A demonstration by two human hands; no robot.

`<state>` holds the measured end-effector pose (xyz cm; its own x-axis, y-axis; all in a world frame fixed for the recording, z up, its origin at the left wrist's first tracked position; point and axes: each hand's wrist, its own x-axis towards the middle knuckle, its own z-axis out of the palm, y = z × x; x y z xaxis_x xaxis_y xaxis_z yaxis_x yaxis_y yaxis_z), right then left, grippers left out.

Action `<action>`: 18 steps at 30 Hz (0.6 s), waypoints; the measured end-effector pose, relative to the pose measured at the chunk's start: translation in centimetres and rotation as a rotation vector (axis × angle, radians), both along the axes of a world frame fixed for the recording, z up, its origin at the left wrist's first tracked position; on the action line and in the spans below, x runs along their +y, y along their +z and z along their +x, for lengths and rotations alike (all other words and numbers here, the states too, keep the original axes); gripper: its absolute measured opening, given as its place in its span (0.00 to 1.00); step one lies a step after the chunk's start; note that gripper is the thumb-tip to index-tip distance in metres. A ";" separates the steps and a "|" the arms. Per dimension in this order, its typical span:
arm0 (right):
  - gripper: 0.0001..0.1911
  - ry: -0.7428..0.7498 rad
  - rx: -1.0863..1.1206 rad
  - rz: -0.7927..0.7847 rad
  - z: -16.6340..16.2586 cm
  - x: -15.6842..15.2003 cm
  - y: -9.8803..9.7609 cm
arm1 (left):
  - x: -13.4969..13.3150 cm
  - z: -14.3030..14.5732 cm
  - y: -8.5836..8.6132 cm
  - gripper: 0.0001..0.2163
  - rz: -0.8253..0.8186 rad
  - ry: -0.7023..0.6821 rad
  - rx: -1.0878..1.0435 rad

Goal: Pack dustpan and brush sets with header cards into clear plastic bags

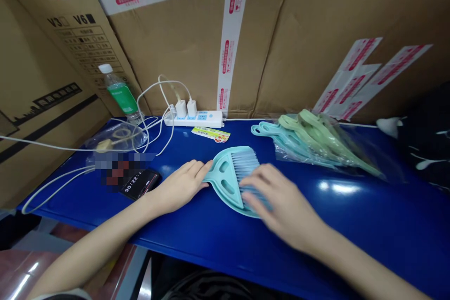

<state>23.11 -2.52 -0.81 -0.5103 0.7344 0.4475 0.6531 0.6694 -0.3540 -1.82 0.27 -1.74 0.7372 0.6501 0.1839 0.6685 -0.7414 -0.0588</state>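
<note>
Lying flat on the blue table (351, 225), a teal dustpan (225, 183) carries a matching brush (244, 164) nested in its scoop. The left hand (183, 183) rests on the table just left of the dustpan, fingers stretched out and loosely together, their tips touching its edge. The right hand (277, 201), somewhat blurred, lies spread and flat over the brush and the dustpan's near side, gripping nothing. Beyond the dustpan sit a small sticker (211, 134) and a white power strip (197, 118). Right of the dustpan lies a bagged pile of teal and green handles (316, 143); left of it, past the left hand, a phone (140, 183).
</note>
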 end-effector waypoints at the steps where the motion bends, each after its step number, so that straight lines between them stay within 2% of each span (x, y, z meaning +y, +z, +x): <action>1: 0.11 0.027 -0.096 0.036 -0.8 -0.8 -0.3 | -0.2 0.1 -0.1 0.20 0.031 -0.008 0.006; 4: 0.10 -0.022 -0.214 0.097 -2.2 -2.0 -1.3 | -0.6 0.5 -0.2 0.20 0.079 -0.034 0.018; 9: 0.09 -0.008 -0.125 -0.100 -2.0 -1.3 -1.4 | -0.8 0.8 0.1 0.20 0.065 -0.052 0.046; 11: 0.10 -0.008 -0.091 -0.134 -1.9 -1.1 -1.1 | -0.7 1.0 0.3 0.20 0.069 -0.071 0.048; 18: 0.07 -0.089 -0.088 0.014 -1.5 -2.0 -0.7 | -0.4 2.4 2.8 0.20 0.050 -0.092 0.090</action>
<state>21.59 -4.57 -1.47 -0.4810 0.7727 0.4142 0.7383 0.6118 -0.2840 0.62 -0.11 1.07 0.8083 0.5706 0.1452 0.5881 -0.7940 -0.1538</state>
